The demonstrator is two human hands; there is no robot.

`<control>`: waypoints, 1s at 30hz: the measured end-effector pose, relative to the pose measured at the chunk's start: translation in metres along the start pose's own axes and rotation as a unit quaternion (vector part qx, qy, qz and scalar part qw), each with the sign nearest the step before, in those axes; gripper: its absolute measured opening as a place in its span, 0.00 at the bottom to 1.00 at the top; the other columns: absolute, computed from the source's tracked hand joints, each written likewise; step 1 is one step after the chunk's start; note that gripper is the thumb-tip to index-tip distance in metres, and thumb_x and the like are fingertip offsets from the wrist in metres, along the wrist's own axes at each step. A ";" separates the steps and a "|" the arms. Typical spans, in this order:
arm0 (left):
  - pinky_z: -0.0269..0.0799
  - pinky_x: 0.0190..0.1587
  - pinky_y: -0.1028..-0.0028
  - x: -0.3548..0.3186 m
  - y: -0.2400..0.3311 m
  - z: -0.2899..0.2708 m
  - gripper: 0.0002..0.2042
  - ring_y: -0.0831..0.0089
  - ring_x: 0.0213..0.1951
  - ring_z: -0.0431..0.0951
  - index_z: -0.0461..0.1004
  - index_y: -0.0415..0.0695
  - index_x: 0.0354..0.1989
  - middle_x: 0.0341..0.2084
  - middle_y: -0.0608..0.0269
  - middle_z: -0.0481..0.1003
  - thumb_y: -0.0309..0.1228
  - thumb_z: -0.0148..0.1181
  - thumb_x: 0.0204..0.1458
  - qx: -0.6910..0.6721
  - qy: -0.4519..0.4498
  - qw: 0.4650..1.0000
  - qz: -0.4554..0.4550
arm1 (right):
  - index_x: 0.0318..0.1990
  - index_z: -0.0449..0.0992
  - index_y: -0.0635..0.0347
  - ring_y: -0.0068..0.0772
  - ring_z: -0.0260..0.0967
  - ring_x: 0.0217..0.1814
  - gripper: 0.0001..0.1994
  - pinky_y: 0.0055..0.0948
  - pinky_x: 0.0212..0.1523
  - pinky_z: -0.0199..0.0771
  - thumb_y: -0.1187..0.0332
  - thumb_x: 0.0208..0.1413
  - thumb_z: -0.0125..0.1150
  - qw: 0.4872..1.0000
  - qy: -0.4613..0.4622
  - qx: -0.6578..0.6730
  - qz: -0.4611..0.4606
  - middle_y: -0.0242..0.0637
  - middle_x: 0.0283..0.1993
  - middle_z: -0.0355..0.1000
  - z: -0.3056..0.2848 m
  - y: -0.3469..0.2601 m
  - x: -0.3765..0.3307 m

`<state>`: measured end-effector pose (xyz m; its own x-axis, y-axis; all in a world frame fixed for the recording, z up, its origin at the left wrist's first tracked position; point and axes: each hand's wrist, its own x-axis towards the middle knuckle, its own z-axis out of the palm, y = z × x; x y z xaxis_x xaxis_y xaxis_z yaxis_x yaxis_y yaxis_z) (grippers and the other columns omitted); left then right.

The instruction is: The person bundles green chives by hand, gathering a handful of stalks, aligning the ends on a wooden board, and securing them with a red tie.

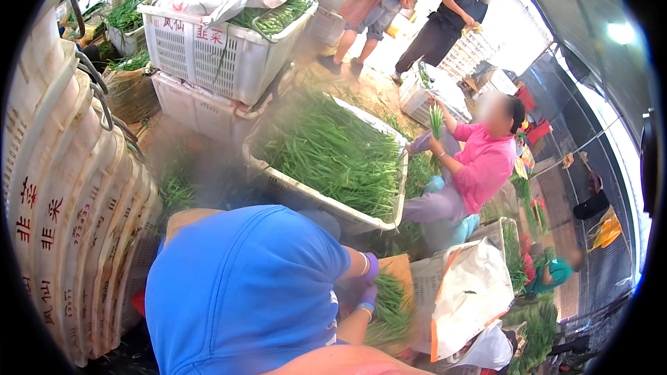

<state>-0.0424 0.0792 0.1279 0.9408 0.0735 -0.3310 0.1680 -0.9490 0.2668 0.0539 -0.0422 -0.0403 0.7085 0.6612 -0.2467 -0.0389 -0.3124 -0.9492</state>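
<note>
My two hands wear purple gloves at the right of my blue-clothed shoulder and arm. My left hand [372, 267] is bent at the upper edge of a brown board [399, 264]. Its fingers look curled; what is in them is hidden. Just below, my right hand [368, 297] closes on the near ends of long green chives [393, 307] spread over the board. A light band shows at each wrist. Beyond my left arm stands a big white crate [326, 210] heaped with green chives [333, 153].
White nested crates [76, 222] rise at the left. Loaded crates [208, 55] stand behind. A person in pink [479, 160] sits at right holding a bunch of chives [435, 121]. A white sack [469, 292] drapes over a crate beside the board. Two people stand farther back.
</note>
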 end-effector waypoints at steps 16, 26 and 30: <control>0.40 0.54 0.43 0.007 0.011 0.117 0.33 0.42 0.56 0.51 0.39 0.55 0.62 0.57 0.39 0.46 0.43 0.44 0.47 -0.088 0.103 0.971 -0.195 | 0.32 0.72 0.66 0.28 0.61 0.24 0.16 0.31 0.29 0.65 0.60 0.54 0.47 0.993 -0.003 0.116 0.026 0.37 0.24 0.68 0.039 -0.077 -0.053; 0.61 0.35 0.53 0.053 0.000 0.161 0.31 0.62 0.37 0.68 0.49 0.49 0.58 0.37 0.59 0.66 0.44 0.48 0.44 0.002 0.218 0.949 -0.227 | 0.23 0.67 0.67 0.23 0.61 0.17 0.08 0.22 0.19 0.60 0.73 0.50 0.47 0.984 0.148 0.090 -0.042 0.36 0.18 0.64 0.041 -0.068 -0.078; 0.59 0.35 0.52 0.061 0.013 0.166 0.23 0.63 0.36 0.69 0.59 0.49 0.48 0.34 0.60 0.67 0.44 0.49 0.43 -0.023 0.228 0.950 -0.213 | 0.27 0.66 0.66 0.20 0.59 0.13 0.03 0.17 0.16 0.60 0.77 0.49 0.47 0.964 0.177 0.188 -0.067 0.34 0.18 0.63 0.036 -0.050 -0.084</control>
<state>-0.0315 0.0211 -0.0388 0.8122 0.5834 0.0060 0.5654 -0.7895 0.2386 -0.0289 -0.0577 0.0206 0.9183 0.3836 -0.0982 -0.1358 0.0721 -0.9881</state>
